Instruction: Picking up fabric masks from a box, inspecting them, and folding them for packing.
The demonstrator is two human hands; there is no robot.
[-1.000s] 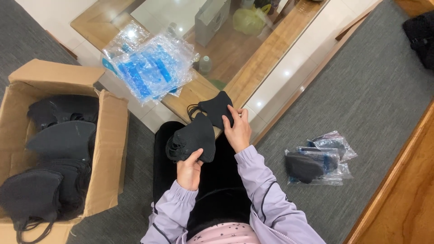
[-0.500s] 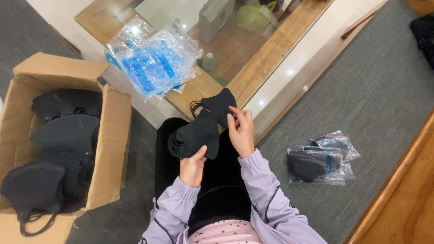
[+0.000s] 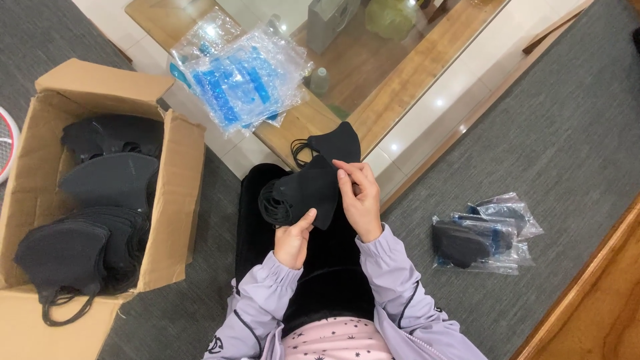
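Observation:
I hold a small stack of black face masks over my lap. My left hand grips the stack from below, thumb on its lower edge. My right hand pinches the stack's upper right edge with its fingertips. Elastic ear loops bunch at the stack's left side. Another black mask lies just beyond, on the edge of the low wooden table.
An open cardboard box full of black masks stands on the grey carpet to my left. A pile of clear plastic bags with blue print lies on the table. Several bagged masks lie on the carpet to my right.
Both hands with the mask stack have stayed over my lap; my right fingers have shifted slightly along the stack's edge. The view has drifted a little.

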